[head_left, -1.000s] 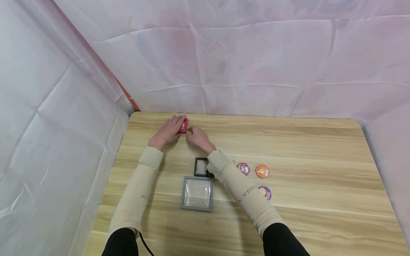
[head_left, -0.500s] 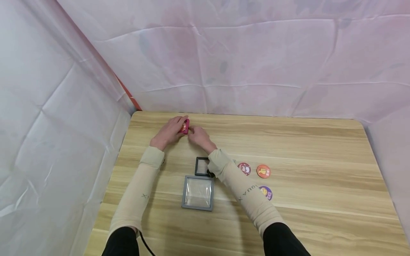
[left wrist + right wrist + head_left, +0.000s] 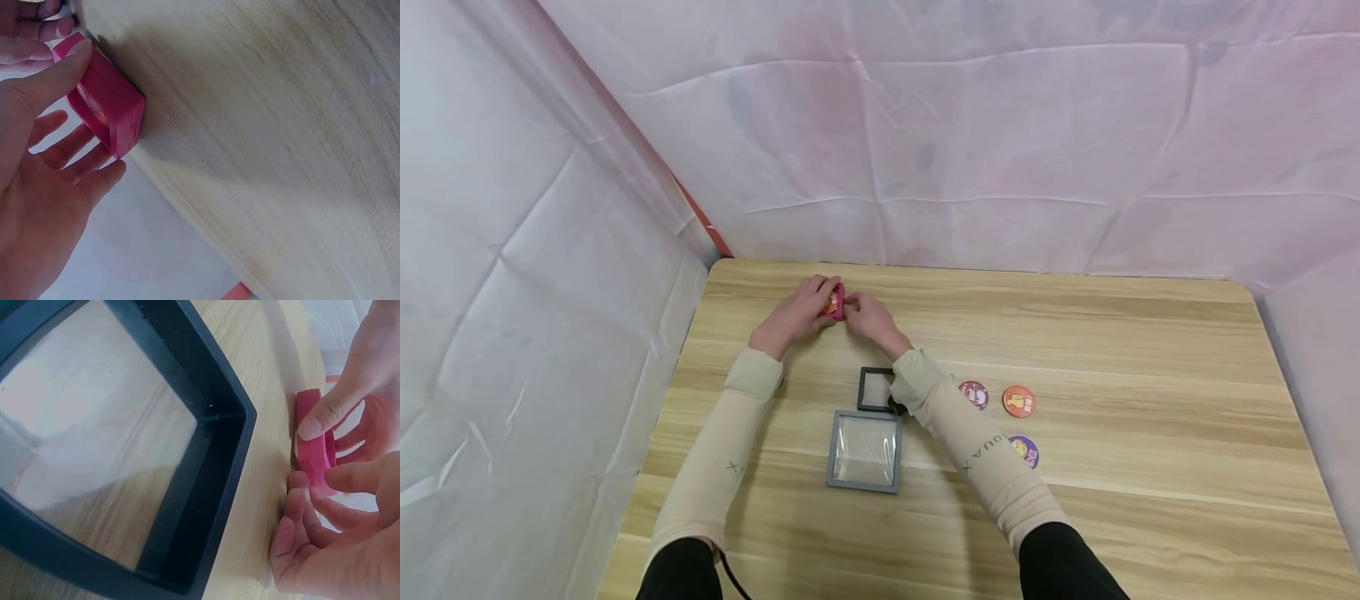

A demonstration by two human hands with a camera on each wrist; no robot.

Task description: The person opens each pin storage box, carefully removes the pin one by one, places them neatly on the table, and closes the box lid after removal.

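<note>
Pink frame (image 3: pixel 836 301): standing on edge at the tabletop's (image 3: pixel 1075 333) far left, open face turning toward the left hand
Left hand (image 3: pixel 796 314): gripping it, thumb on top
Right hand (image 3: pixel 867 317): pinching its other side
Black frame (image 3: pixel 876 389): lying nearer

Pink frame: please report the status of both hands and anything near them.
Left hand and right hand both pinch the pink frame, upright on its edge on the table. Black frame and grey frame lie behind the wrists, apart.

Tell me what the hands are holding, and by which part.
A small pink frame, stood on edge on the table. The left hand grips its top edge and side; the right hand touches its other side.
</note>
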